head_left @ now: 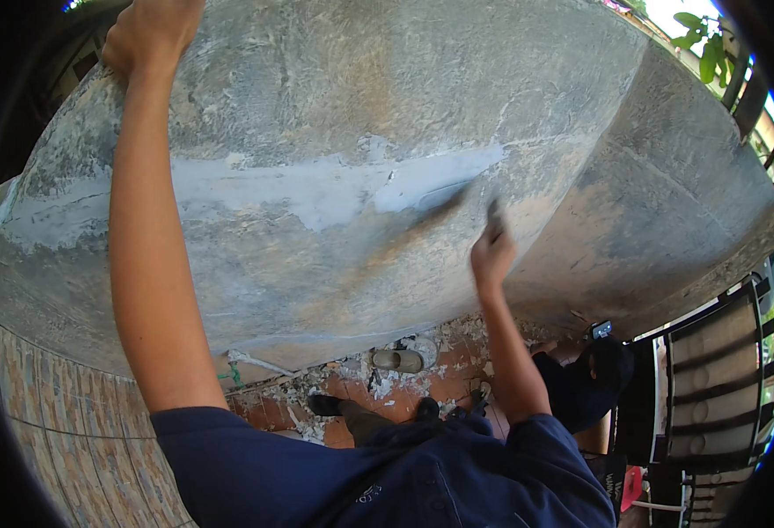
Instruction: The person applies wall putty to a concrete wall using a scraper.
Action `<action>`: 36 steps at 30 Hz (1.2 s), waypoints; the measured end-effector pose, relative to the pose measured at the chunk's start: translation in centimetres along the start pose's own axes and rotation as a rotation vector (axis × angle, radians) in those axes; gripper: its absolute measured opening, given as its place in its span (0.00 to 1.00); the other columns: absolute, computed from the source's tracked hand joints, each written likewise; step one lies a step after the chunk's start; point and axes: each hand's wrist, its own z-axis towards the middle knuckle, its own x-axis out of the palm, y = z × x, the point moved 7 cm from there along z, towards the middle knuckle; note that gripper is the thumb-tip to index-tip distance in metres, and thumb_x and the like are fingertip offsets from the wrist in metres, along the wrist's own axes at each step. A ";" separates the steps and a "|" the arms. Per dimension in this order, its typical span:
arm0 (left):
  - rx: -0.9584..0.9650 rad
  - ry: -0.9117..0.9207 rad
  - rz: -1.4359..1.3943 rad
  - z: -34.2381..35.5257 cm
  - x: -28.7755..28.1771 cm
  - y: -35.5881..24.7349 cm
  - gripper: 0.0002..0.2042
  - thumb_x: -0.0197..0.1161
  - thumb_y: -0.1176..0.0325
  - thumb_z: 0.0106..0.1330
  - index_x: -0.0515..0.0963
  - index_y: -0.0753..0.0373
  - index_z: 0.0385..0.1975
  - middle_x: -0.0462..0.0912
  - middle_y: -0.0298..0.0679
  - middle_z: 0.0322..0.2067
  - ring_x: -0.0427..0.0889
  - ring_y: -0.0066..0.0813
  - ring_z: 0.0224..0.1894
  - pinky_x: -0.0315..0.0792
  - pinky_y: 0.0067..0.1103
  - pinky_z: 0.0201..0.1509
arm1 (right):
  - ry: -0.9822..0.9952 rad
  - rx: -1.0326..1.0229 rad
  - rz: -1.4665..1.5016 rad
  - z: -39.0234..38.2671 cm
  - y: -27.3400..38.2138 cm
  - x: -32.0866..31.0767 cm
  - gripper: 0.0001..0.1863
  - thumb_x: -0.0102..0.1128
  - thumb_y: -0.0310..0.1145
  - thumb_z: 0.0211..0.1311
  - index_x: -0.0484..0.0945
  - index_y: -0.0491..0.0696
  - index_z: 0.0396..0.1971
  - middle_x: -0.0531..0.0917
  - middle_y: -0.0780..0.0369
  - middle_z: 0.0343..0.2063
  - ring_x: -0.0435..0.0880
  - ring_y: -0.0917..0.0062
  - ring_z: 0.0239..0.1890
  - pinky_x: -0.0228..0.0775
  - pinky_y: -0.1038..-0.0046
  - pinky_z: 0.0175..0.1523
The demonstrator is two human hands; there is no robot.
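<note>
A grey concrete wall (316, 97) fills most of the view, with a pale band (264, 189) of whitish coating running across it. My right hand (492, 257) is closed around a short dark-handled tool (494, 218), blurred by motion, so its kind does not show. It is in front of the wall, below the right end of the band. Raised to the upper left, my left hand (152, 37) has its fingers curled at the wall's far left edge. The frame's top cuts it off, and whatever is in its fingers is hidden.
Pale flakes litter the reddish tiled floor (374, 393) around a slipper (397, 361) and my feet. Another person (580, 383) in dark clothing is low at the right, near a small device (601, 329). A black-barred fence (717, 378) stands beyond; stone-patterned tiles (61, 405) lie left.
</note>
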 end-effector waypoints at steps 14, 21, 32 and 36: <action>0.158 -0.064 -0.077 1.0 1.6 1.0 0.48 0.47 0.32 0.61 0.58 0.77 0.62 0.81 0.60 0.24 0.82 0.60 0.28 0.75 0.46 0.31 | 0.575 -0.251 0.096 -12.7 8.1 9.8 0.36 0.42 0.10 0.50 0.67 0.47 0.63 0.69 0.51 0.62 0.71 0.56 0.62 0.71 0.59 0.59; 0.004 -0.056 -0.004 0.2 0.5 -0.1 0.41 0.49 0.30 0.59 0.74 0.67 0.54 0.84 0.56 0.34 0.83 0.54 0.40 0.74 0.42 0.45 | 0.044 -0.188 0.129 1.6 3.7 -0.5 0.25 0.46 0.15 0.62 0.74 0.47 0.58 0.79 0.54 0.54 0.85 0.76 0.36 0.75 0.77 0.33; 0.018 -0.042 0.069 -0.1 -0.2 0.3 0.41 0.49 0.30 0.59 0.74 0.67 0.53 0.84 0.57 0.33 0.83 0.54 0.38 0.74 0.41 0.44 | -0.022 -0.331 0.154 -2.5 12.1 7.3 0.38 0.41 0.06 0.50 0.63 0.45 0.65 0.68 0.50 0.63 0.65 0.59 0.67 0.73 0.69 0.60; 0.003 0.003 -0.001 -0.2 0.2 -0.1 0.41 0.49 0.30 0.59 0.75 0.67 0.52 0.84 0.56 0.33 0.83 0.54 0.39 0.74 0.41 0.43 | 0.359 -0.619 -0.106 -14.5 8.3 13.1 0.39 0.46 0.12 0.50 0.56 0.43 0.68 0.59 0.48 0.67 0.49 0.46 0.71 0.45 0.49 0.73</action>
